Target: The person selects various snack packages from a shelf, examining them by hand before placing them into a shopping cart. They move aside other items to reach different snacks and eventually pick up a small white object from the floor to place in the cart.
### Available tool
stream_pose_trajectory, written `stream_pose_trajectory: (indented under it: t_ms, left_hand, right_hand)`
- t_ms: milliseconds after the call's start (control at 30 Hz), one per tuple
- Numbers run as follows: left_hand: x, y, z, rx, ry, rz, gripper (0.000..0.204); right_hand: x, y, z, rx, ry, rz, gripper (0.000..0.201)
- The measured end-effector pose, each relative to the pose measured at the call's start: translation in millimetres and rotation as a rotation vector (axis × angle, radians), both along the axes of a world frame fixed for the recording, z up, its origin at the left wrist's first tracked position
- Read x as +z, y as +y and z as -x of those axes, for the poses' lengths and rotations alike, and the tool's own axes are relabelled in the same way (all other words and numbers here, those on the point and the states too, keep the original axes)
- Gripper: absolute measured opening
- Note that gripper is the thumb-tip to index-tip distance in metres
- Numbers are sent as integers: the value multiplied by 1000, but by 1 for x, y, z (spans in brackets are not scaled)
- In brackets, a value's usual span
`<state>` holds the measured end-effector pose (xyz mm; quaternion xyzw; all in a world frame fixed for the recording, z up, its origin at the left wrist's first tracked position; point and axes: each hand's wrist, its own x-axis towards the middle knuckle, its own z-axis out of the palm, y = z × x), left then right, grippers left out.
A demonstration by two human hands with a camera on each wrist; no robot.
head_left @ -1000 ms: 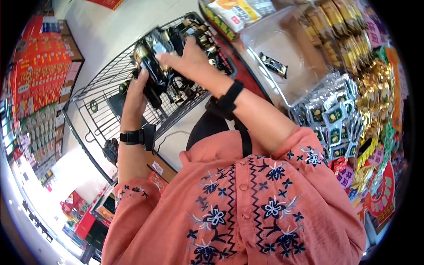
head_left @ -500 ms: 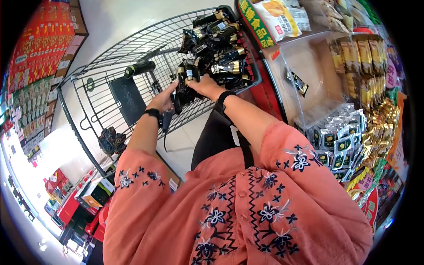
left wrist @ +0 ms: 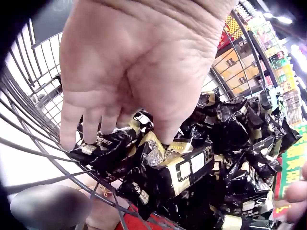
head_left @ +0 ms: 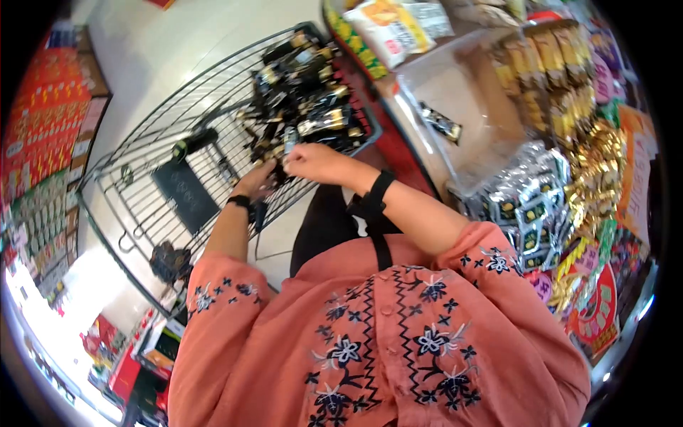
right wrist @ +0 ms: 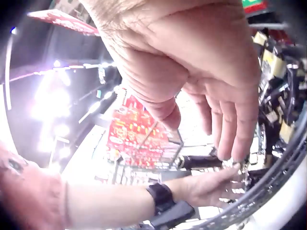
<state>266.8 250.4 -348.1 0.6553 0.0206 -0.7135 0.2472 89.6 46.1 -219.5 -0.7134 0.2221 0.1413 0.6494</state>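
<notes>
Black-and-gold wrapped packets (head_left: 302,85) lie in a loose pile at one end of a wire shopping cart (head_left: 142,171). At the pile's near edge, my left hand (head_left: 257,179) reaches down with fingers spread. The left wrist view shows those fingers and the thumb extended onto black packets (left wrist: 192,167), the tips partly hidden among wrappers. My right hand (head_left: 320,162) hovers beside it, over the near side of the pile. Its fingers hang loosely down in the right wrist view, thumb apart, with nothing between them.
A dark panel (head_left: 186,196) and a dark cylindrical item (head_left: 196,144) are in the cart's other end. Right of the cart stands a clear plastic bin (head_left: 491,160) with one black packet (head_left: 441,122). Silver packets (head_left: 530,206) and gold packets (head_left: 605,156) fill the display beyond.
A second ago both hands held black packets above the cart; half a second ago they had packets between them at the pile's near edge. Now the hands are apart, the packets in the pile.
</notes>
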Motion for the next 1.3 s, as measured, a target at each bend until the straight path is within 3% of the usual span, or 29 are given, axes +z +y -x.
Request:
stream_pose_trajectory:
  t_ms: [67, 167, 200, 267, 333, 400, 500, 600, 700, 800, 933, 1167, 1300]
  left_hand:
    - [9, -7, 0, -93, -93, -17, 81]
    - [39, -23, -5, -194, -192, 31, 74]
    - [52, -31, -8, -211, -231, 47, 88]
    - [72, -47, -11, -156, -282, 143, 81]
    - [113, -74, 2, -16, -306, 259, 61]
    - [129, -91, 6, -10, -298, 337, 58]
    - [155, -120, 25, -11, -324, 398, 64]
    - [183, -146, 42, -71, -297, 454, 66]
    - [202, -161, 54, -107, -306, 509, 64]
    - [210, -166, 58, -117, -289, 529, 62]
    - [209, -164, 56, -124, -296, 520, 60]
    - [211, -165, 50, -141, -286, 534, 58]
    - [227, -181, 57, -145, -263, 592, 56]
  right_hand:
    - [46, -27, 18, -109, 94, -345, 34]
    - [122, -91, 59, -336, -98, -382, 35]
    - [133, -113, 74, -464, -128, -335, 33]
    - [140, -157, 106, -697, -173, -194, 30]
    - [122, -194, 136, -804, -131, 124, 29]
    - [94, -217, 160, -884, -76, 391, 26]
    - [54, -240, 181, -537, 234, 624, 31]
    - [14, -239, 188, -277, 445, 598, 36]
    - [-6, -229, 187, -222, 646, 531, 39]
    - [-17, -223, 190, -168, 697, 510, 40]
    - [-24, -213, 199, -157, 666, 494, 50]
    - [-4, -218, 198, -228, 626, 569, 44]
    - [71, -233, 189, -498, 566, 567, 43]
